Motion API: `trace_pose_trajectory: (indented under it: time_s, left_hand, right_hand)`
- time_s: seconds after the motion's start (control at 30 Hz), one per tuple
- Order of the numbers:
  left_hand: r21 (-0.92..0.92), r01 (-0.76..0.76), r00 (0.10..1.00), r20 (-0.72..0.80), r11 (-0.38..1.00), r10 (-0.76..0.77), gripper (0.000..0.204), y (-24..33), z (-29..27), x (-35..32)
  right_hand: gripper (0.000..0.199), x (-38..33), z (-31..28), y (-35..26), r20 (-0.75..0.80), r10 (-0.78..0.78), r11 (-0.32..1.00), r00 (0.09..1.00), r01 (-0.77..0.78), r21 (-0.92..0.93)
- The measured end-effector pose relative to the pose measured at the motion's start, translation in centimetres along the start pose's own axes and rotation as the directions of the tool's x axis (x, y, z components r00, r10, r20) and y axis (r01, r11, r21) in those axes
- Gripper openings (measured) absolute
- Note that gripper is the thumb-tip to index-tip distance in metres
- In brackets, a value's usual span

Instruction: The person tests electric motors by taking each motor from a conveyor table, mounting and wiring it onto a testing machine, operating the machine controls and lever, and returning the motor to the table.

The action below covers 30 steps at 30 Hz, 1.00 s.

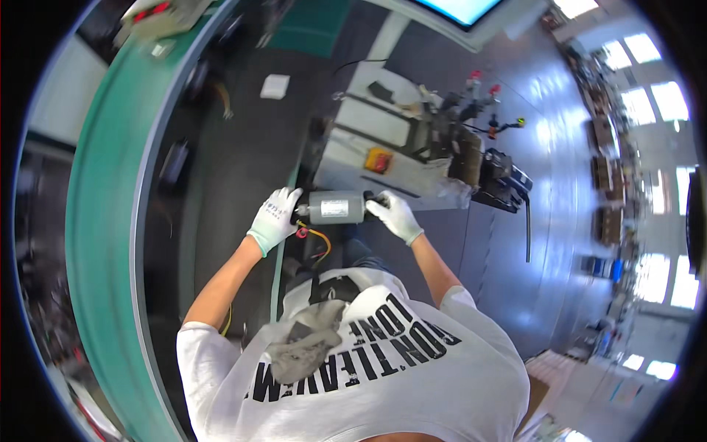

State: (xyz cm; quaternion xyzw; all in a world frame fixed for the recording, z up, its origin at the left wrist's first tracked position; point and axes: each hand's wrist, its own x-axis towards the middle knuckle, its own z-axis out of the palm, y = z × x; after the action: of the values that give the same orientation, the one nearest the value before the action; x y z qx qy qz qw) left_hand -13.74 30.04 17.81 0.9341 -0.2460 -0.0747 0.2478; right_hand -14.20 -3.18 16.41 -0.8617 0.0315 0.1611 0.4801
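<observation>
Both gloved hands hold a grey motor (336, 207) level between them: the left hand (274, 218) is closed around its left end and the right hand (395, 214) grips its right end. Red and yellow wires (317, 237) hang from the motor just below the left hand, looping toward the person's body. Beyond the hands stands a pale workbench (383, 125), with a yellow-and-red button box (378, 159) just above the right hand and a green conveyor belt (110, 191) well off to the left.
</observation>
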Motion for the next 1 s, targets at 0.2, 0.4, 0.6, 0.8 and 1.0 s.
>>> trace_pose_trajectory:
  time_s: [0.2, 0.4, 0.6, 0.8, 1.0]
  left_hand:
    - [0.061, -0.240, 0.970, -0.027, 0.969, 0.241, 0.073, 7.9, 3.2, 23.9]
    - [0.108, -0.305, 0.952, 0.056, 0.946, 0.300, 0.074, 13.2, 7.0, 38.2]
    - [0.114, -0.421, 0.907, 0.085, 0.900, 0.413, 0.075, 13.7, 9.4, 42.9]
    - [0.094, -0.363, 0.930, 0.096, 0.927, 0.354, 0.079, 11.4, 8.5, 41.1]
    - [-0.012, -0.319, 0.943, 0.100, 0.948, 0.318, 0.087, 13.5, 9.2, 42.2]
  right_hand:
    - [0.044, 6.1, -19.2, 5.2, -0.299, 0.023, 0.999, 0.954, -0.013, 0.035]
    - [0.046, 11.7, -29.5, 13.0, -0.287, 0.075, 0.995, 0.955, -0.052, 0.087]
    - [0.029, 12.2, -33.8, 18.9, -0.180, -0.508, 0.623, 0.842, 0.216, -0.752]
    - [0.033, 13.5, -35.4, -1.3, -0.548, -0.353, 0.936, 0.758, 0.275, -0.222]
    - [0.065, 31.0, -41.7, 6.8, -0.043, -0.105, 0.772, 0.994, 0.054, -0.633]
